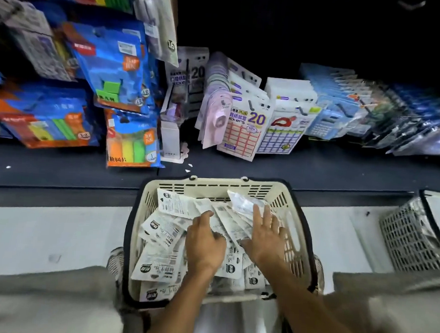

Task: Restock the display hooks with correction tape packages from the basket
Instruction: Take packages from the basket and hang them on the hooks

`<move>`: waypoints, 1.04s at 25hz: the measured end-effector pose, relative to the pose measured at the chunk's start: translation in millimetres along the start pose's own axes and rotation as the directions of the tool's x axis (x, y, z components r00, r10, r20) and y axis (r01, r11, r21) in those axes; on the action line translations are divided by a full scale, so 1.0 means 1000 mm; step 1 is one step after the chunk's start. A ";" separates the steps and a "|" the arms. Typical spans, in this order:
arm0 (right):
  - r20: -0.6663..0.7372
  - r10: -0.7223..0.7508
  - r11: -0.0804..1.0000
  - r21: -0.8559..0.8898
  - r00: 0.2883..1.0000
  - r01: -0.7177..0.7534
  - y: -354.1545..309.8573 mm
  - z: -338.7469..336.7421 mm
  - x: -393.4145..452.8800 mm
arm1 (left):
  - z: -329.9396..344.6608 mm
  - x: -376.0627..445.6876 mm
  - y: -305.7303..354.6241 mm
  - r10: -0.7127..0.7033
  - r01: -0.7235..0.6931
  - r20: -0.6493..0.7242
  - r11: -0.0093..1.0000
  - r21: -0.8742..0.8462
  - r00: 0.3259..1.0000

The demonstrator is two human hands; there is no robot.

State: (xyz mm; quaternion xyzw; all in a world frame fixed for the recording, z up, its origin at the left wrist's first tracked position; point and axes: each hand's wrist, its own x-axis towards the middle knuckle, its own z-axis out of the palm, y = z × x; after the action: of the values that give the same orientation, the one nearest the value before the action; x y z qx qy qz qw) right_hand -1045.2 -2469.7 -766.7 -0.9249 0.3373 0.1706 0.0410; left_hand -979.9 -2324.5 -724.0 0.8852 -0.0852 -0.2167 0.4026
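Cream basket [291,223] on pale floor [42,235]; hands: left [203,245] grasping packages [163,229], right [267,235] flat.

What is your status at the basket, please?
Both hands in basket. Left hand gripping packages, right hand flat on the pile. None hung yet. Nothing blocking.

White flat packages [169,234] lie jumbled, overlapping, printed backs up, filling the cream slotted basket [214,185]; pink ones hang on hooks [214,109] beyond the basket.
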 end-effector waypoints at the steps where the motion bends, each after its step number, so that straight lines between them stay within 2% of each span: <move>1: -0.011 -0.004 0.999 -0.045 1.000 0.004 0.001 0.006 0.011 | 0.005 0.006 -0.003 -0.003 0.003 -0.005 1.000 -0.020 1.000; 5: -0.034 -0.033 0.974 -0.225 0.999 0.025 0.005 0.017 0.046 | 0.007 0.026 -0.001 -0.053 0.043 -0.063 0.988 -0.150 0.997; 8: -0.003 -0.104 0.958 -0.271 0.995 0.100 0.010 0.016 0.058 | 0.000 0.046 0.011 -0.015 0.006 -0.058 0.986 -0.167 0.998; 10: 0.006 -0.161 0.968 -0.196 0.987 0.159 0.019 -0.010 0.065 | -0.010 0.058 0.017 0.000 -0.011 -0.056 0.984 -0.180 0.998; 12: 0.039 -0.212 0.973 -0.079 0.976 0.215 0.029 -0.053 0.070 | -0.024 0.065 0.024 -0.041 0.034 -0.026 0.976 -0.215 0.999; 14: 0.082 -0.257 0.966 -0.006 0.963 0.258 0.034 -0.094 0.068 | -0.034 0.071 0.028 -0.140 0.148 0.049 0.950 -0.275 0.989; 17: 0.007 -0.332 0.939 0.094 0.943 0.330 0.039 -0.142 0.051 | -0.041 0.062 0.033 -0.299 0.371 0.234 0.844 -0.387 0.925; 19: 0.011 -0.426 0.903 0.065 0.905 0.425 0.037 -0.155 0.032 | -0.040 0.048 0.032 -0.358 0.524 0.424 0.760 -0.386 0.832; 21: 0.010 -0.481 0.876 -0.026 0.877 0.481 0.034 -0.151 0.010 | -0.037 0.032 0.028 -0.354 0.578 0.498 0.699 -0.421 0.791; 23: -0.007 -0.520 0.852 -0.080 0.854 0.518 0.031 -0.149 -0.009 | -0.039 0.024 0.029 -0.337 0.537 0.437 0.680 -0.500 0.834; 24: -0.038 -0.529 0.848 -0.061 0.848 0.526 0.032 -0.154 -0.013 | -0.041 0.023 0.031 -0.315 0.463 0.354 0.728 -0.506 0.881; 26: -0.088 -0.512 0.856 0.039 0.855 0.516 0.037 -0.173 -0.015 | -0.052 0.022 0.042 -0.250 0.249 0.059 0.853 -0.458 0.966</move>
State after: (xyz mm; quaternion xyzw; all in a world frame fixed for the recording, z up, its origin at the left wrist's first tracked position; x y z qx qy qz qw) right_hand -1029.9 -2521.9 -597.5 -0.9854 0.0845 0.1084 0.1010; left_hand -935.5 -2324.5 -669.1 0.7677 0.0848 -0.2800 0.5702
